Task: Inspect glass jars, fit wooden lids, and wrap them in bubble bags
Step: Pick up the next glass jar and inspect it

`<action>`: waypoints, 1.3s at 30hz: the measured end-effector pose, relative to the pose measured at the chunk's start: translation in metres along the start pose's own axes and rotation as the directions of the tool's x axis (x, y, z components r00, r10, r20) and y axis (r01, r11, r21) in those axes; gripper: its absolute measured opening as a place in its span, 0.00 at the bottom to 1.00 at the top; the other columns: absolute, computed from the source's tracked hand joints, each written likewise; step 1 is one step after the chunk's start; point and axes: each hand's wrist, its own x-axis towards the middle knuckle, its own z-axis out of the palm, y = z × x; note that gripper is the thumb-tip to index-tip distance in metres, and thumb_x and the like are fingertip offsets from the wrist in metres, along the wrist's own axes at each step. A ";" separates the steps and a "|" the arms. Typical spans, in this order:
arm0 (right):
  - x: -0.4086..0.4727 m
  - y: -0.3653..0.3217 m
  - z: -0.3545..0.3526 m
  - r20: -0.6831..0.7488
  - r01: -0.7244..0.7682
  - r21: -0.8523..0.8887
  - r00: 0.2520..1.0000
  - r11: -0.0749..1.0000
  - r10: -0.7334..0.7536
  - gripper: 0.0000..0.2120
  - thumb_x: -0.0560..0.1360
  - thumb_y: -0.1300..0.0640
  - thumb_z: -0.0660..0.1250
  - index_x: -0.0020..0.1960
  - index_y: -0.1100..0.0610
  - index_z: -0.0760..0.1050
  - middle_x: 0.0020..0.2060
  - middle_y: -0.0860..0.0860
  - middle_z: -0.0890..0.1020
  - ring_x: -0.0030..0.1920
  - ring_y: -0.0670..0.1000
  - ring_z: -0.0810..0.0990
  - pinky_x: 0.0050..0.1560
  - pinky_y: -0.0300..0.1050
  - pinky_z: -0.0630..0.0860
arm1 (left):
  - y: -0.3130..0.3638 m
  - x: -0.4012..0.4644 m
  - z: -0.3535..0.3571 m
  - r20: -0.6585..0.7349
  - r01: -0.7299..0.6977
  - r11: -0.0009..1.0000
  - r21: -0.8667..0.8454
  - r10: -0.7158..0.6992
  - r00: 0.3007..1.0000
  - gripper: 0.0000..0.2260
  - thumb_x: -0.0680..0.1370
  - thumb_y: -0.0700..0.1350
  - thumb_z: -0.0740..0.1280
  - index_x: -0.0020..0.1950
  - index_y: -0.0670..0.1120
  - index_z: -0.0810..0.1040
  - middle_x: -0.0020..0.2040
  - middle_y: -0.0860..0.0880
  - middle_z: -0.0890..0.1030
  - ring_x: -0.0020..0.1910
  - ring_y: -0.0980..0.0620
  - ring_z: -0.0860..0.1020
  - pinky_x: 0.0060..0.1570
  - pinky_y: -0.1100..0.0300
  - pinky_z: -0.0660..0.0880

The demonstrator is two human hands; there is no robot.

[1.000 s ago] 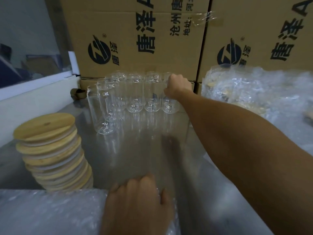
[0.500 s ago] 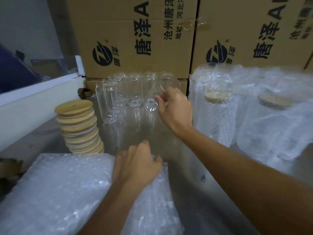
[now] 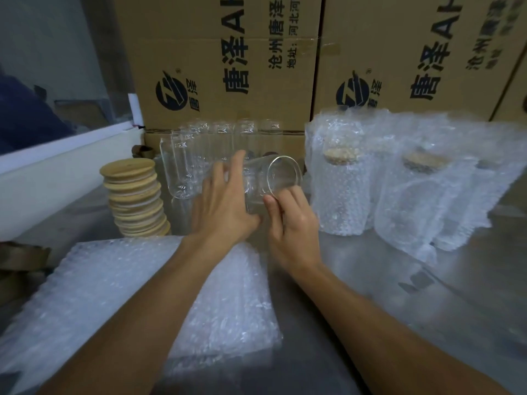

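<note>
Lids (image 3: 134, 199) stacked left of grip; left hand (image 3: 225, 206) fingers spread flat against tilted glass jar (image 3: 271, 181), right hand (image 3: 293, 220) pinching its rim, above worktop (image 3: 399, 295); wrapped jars (image 3: 342, 189) right of grip.

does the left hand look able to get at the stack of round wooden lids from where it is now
Probably yes. The left hand rests open against the tilted clear glass jar that the right hand holds, and the stack of round wooden lids stands just to its left, nothing between.
</note>
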 end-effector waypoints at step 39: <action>0.012 0.024 -0.003 0.428 -0.711 0.438 0.704 0.551 0.567 0.14 0.84 0.67 0.58 0.65 0.57 0.77 0.48 0.48 0.84 0.28 0.45 0.78 0.35 0.39 0.77 | -0.040 0.008 0.052 -0.060 -0.047 0.953 -0.298 0.030 0.998 0.46 0.61 0.50 0.84 0.76 0.60 0.66 0.67 0.58 0.69 0.63 0.60 0.57 0.60 0.59 0.58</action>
